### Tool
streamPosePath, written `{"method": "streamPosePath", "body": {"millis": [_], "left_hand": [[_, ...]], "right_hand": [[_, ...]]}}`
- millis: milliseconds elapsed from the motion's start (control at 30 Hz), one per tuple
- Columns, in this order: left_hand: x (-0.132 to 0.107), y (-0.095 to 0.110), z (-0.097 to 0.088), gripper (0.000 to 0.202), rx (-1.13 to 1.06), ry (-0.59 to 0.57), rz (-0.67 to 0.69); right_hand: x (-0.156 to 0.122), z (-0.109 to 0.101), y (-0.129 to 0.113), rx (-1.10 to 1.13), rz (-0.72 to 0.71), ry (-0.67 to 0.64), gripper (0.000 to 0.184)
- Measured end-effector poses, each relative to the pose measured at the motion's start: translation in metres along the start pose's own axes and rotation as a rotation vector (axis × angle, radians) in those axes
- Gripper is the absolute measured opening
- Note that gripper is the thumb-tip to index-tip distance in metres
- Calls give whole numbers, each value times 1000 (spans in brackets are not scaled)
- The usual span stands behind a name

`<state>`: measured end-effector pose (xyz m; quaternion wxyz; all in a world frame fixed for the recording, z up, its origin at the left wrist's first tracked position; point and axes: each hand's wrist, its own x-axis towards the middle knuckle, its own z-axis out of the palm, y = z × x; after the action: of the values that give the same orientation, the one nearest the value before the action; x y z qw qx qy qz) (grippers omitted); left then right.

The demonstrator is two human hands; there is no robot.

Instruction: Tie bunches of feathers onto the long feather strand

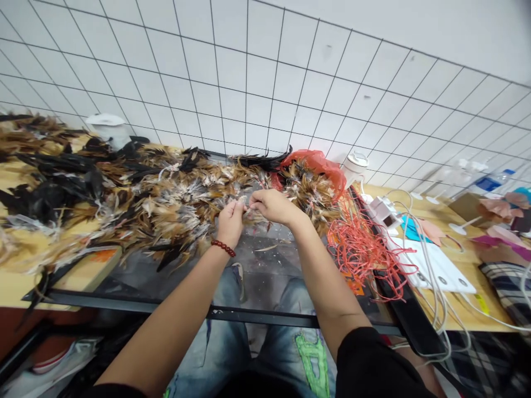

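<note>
Both hands meet over the dark see-through tabletop, fingertips almost touching. My left hand, with a dark red bead bracelet at its wrist, is closed in a pinch. Beside it my right hand also pinches, fingers curled. Whatever small thing lies between the fingertips is too small to make out. A broad heap of brown feathers spreads behind and left of the hands. More brown feathers lie right of them, by a red plastic bag. One loose feather rests below the hands.
Tangled red strings lie at the right. Past them are a white adapter, white cables and a white sheet with eyelets. Black feathers cover the left. A white canister and lidded cup stand near the wire grid.
</note>
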<state>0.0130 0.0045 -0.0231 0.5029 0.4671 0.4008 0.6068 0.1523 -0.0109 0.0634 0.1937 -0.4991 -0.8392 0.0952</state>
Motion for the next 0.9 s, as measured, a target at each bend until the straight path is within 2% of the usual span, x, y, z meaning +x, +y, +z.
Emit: {"method": "streamPosePath", "body": {"millis": [200, 433, 567, 633, 767, 900], "left_hand": [[-6, 9, 2, 32, -133, -139, -77], [-6, 11, 2, 37, -154, -240, -172], [-7, 13, 2, 38, -224, -251, -217], [-7, 15, 2, 37, -268, -257, -234], [-7, 15, 1, 36, -329, -246, -276], [-8, 12, 2, 36, -353, -226, -329]], "right_hand": [[1, 4, 0, -1, -11, 91, 16], [3, 12, 0, -81, 73, 134, 17], [6, 16, 7, 6, 99, 234, 19], [8, 20, 12, 106, 55, 291, 24], [11, 28, 18, 267, -73, 190, 29], [10, 30, 16, 286, -29, 143, 31]]}}
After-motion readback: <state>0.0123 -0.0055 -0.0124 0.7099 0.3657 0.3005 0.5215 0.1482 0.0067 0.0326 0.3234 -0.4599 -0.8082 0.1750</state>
